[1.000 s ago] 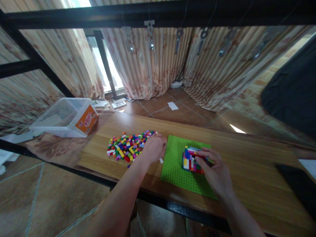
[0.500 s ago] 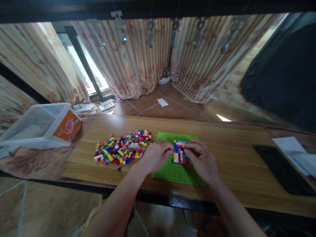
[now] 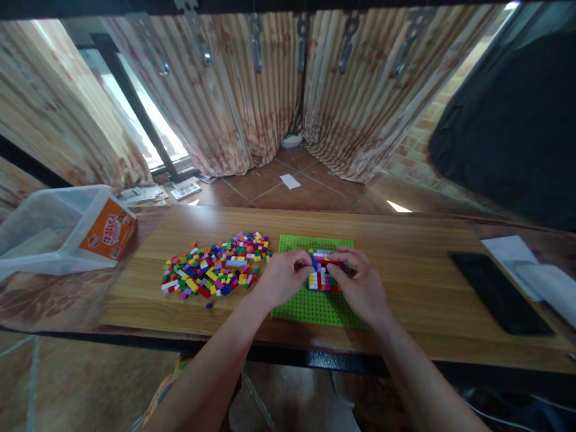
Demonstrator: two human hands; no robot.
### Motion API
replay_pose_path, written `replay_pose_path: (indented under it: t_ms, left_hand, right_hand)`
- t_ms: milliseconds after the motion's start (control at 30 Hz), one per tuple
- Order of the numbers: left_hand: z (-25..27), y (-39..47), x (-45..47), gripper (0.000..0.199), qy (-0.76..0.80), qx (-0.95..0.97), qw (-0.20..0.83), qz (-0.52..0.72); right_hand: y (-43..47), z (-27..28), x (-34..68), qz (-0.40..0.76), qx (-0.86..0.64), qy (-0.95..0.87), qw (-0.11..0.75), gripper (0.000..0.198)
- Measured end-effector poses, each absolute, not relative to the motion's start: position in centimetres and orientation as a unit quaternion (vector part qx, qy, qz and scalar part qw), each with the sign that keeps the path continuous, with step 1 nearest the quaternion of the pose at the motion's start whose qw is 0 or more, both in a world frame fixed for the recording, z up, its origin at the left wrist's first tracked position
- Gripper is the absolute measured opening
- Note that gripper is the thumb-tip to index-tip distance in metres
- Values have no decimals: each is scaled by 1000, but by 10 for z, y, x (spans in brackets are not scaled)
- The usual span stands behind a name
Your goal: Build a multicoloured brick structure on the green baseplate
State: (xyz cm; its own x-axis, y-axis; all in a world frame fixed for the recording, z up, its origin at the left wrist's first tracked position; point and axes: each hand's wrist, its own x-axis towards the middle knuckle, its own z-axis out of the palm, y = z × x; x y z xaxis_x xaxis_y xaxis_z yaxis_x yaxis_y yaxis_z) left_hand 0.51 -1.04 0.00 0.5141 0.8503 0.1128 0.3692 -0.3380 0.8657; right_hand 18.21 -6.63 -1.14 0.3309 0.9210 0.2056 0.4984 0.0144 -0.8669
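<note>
A green studded baseplate [image 3: 292,309] lies on the wooden board, bearing a low build of multicoloured toy bricks [image 3: 317,279]. At the build's left edge my left hand [image 3: 287,276] is closed in a pinch, thumb and forefinger close together; what may be between them is too small to make out. My right hand [image 3: 362,285] reaches over the build's right side, its thumb and fingers curled on the bricks and hiding part of them. Left of the baseplate spreads a pile of loose toy bricks [image 3: 211,270] in many colours.
One purple brick [image 3: 209,306] lies apart, near the front of the wooden board [image 3: 418,270]. A clear plastic bin [image 3: 58,240] with an orange label stands at the left. To the right are a black flat tray [image 3: 499,294] and white papers [image 3: 513,255].
The whole view has shifted slightly, so things sit a little further left and higher. Both hands stay at the brick build, with only small finger movements.
</note>
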Motion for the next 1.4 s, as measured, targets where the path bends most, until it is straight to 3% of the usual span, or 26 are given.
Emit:
replay_pose_path:
  t_ms: [233, 667, 933, 1100, 1400]
  left_hand:
    - [-7, 0, 13, 9, 434, 635, 559, 311]
    - [-1, 3, 17, 11, 456, 593, 592, 299]
    - [-3, 4, 6, 11, 416, 582, 637, 286]
    - [-5, 6, 9, 13, 421, 590, 624, 290]
    - [-7, 4, 10, 11, 424, 654, 556, 287]
  right_hand:
    - [-65, -13, 178, 201, -672, -539, 467, 21]
    - [-65, -14, 176, 188, -675, -539, 467, 22]
    - [-62, -19, 184, 257, -679, -463, 509, 35]
    - [-60, -21, 187, 301, -674, -413, 534, 47]
    - [-63, -15, 182, 226, -719, -486, 443, 53]
